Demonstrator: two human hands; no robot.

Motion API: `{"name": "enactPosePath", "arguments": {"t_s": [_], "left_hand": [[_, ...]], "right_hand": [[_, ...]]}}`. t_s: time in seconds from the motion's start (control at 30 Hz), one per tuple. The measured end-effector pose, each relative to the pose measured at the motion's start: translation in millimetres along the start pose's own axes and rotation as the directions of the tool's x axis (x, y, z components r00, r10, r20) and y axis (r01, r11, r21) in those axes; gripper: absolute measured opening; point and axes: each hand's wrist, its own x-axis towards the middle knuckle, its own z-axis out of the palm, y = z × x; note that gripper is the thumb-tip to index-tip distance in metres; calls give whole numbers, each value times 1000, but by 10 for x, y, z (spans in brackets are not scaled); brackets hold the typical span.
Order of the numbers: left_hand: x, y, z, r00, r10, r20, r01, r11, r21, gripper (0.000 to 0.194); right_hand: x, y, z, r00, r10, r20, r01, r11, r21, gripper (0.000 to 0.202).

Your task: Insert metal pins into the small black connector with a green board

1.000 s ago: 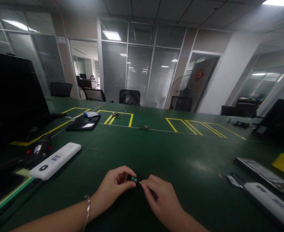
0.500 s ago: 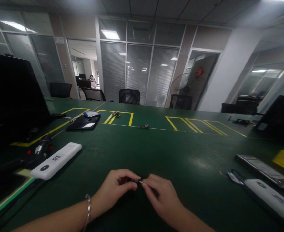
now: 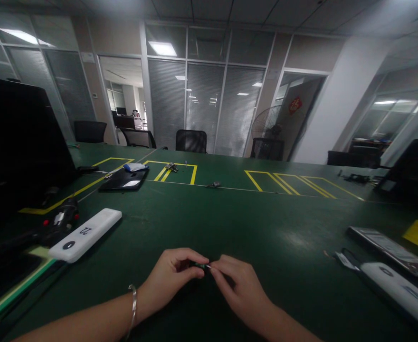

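Observation:
Close to the table's near edge, my left hand (image 3: 175, 273) pinches a small dark part (image 3: 199, 265) between thumb and index finger. It has a greenish tint, and its kind is too small to make out. My right hand (image 3: 239, 285) meets it from the right, its thumb and index finger closed on a thin light-coloured pin-like piece (image 3: 209, 267) that touches the dark part. The fingertips of both hands nearly touch. My fingers cover most of both pieces.
On the green table (image 3: 194, 218) a white power bank (image 3: 88, 235) lies left, beside a black handled tool (image 3: 61, 221). Right are a phone-like device (image 3: 390, 249) and another white power bank (image 3: 401, 289). Farther off are a black tablet (image 3: 119, 181) and small metal parts (image 3: 214, 184).
Both hands keep the same pinch on the small pieces, with barely any finger movement. The whole view has shifted very slightly.

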Motion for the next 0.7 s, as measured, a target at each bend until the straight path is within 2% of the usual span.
{"name": "enactPosePath", "arguments": {"t_s": [0.1, 0.27, 0.5, 0.6, 0.7], "left_hand": [[-10, 1, 6, 999, 35, 7, -35, 999, 30, 19], [-3, 2, 11, 999, -41, 26, 44, 995, -92, 20], [19, 38, 7, 997, -54, 51, 59, 993, -100, 18], [33, 28, -26, 996, -54, 68, 56, 998, -24, 16], [40, 21, -65, 997, -29, 70, 19, 988, 151, 15]], "right_hand": [[1, 3, 4, 1000, 2, 13, -2, 1000, -2, 30], [4, -13, -6, 1000, 10, 17, -11, 999, 33, 29], [10, -13, 10, 999, 39, -11, -39, 998, 52, 29], [23, -20, -1, 997, 65, -31, -63, 996, 56, 27], [42, -30, -30, 994, 96, -56, -91, 992, 91, 26]]}}
